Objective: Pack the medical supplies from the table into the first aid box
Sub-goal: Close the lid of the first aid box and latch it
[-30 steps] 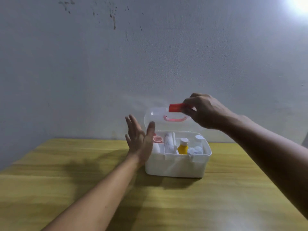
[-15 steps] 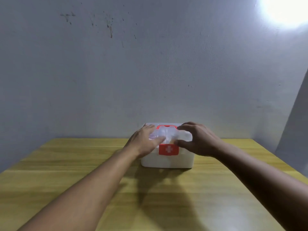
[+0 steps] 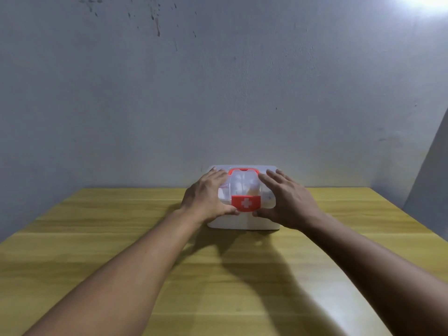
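Note:
The white first aid box (image 3: 244, 223) stands at the far middle of the table with its clear lid down. A red latch with a white cross (image 3: 246, 202) hangs over the front, and a red handle (image 3: 243, 170) lies flat on the lid. Bottles inside show dimly through the lid. My left hand (image 3: 208, 197) lies flat on the lid's left side, thumb under the latch's left corner. My right hand (image 3: 288, 200) lies flat on the right side, thumb at the latch's right corner. Both hands press on the box with fingers spread.
The wooden table (image 3: 218, 275) runs from the near edge to a grey wall (image 3: 218, 93) just behind the box. No loose supplies are visible on the tabletop.
The lid, held up by my right hand a second ago, has come down onto the box. Both hands now rest on the lid with thumbs at the red latch.

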### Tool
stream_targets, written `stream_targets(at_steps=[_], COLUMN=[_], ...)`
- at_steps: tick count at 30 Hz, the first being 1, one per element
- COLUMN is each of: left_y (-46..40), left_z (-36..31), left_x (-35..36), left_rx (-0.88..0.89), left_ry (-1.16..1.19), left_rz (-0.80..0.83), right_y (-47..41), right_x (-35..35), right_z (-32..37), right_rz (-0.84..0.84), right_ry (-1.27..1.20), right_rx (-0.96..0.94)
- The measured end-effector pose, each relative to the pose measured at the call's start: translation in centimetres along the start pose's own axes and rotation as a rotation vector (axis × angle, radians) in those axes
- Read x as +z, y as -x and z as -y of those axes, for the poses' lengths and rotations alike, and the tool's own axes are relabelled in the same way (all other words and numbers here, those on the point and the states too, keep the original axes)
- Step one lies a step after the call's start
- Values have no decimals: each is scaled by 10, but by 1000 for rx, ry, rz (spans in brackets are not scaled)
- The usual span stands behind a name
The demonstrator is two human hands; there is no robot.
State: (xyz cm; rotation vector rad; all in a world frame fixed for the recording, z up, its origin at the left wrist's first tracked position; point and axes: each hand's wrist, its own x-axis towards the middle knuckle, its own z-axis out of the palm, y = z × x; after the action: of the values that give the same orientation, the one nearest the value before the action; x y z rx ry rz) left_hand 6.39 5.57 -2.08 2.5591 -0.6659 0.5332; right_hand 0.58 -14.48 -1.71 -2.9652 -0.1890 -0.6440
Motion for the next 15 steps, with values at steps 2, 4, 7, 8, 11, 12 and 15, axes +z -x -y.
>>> stream_targets(at_steps=[2,4,7,8,11,12,15], left_y=[0,1,1,0,-3,-4,-11], left_z=[0,0,1,2,4,5,5], left_x=[1,1,-2,-4,-5,-4,-1], left_rx=[0,10,31,40,53,49,30], left_ry=[-7,-14,-34,-47,-98,-105,-96], left_rz=[-18,-19,9,25,58,58,56], right_y=[0,-1,-1,-1,-4,-5,-12], right_x=[0,1,0,-1,-3,-3,-1], right_z=[0,-1,-4,-5,-5,-5,-6], right_rz=[-11,-6,44,61,81,81,73], right_ry=[5,0,4,7,19,23,20], right_rx=[1,3,-5,-8,-7,-2,4])
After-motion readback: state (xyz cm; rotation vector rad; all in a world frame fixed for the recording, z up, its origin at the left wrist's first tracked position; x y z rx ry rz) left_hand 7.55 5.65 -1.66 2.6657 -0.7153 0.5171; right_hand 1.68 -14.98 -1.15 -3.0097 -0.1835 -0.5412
